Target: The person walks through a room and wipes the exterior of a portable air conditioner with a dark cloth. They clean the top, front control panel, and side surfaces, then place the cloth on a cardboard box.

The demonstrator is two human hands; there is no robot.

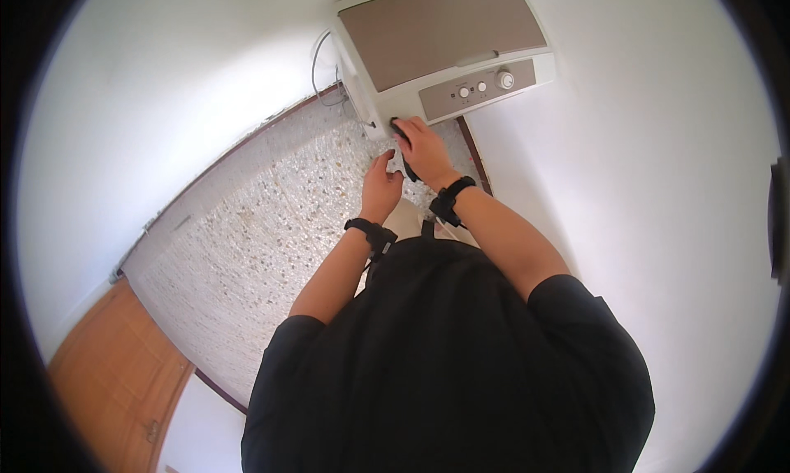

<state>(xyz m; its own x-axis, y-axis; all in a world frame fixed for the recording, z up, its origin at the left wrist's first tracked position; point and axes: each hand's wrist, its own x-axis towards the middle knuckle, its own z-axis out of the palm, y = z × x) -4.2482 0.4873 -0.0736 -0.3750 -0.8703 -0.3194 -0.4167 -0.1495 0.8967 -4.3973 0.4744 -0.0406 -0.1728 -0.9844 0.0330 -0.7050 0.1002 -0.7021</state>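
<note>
My right hand [426, 150] grips a dark, elongated handheld object [409, 169], mostly covered by the fingers; its exact kind is unclear. The object's upper end is at the front left corner of a white top-loading washing machine [395, 105]; whether it touches the casing I cannot tell. Just left of and below it, my left hand [381, 188] hangs with thumb and index finger apart and nothing visible between them. The machine's brown lid [444, 34] is down. In front of that, a brown control panel [478, 90] carries three white knobs.
A grey cable [315, 62] loops out at the machine's left side. White walls [654, 164] rise on both sides, with dark red skirting along the speckled stone floor [265, 226]. A wooden door [120, 368] is at lower left. Black straps [453, 200] circle both wrists.
</note>
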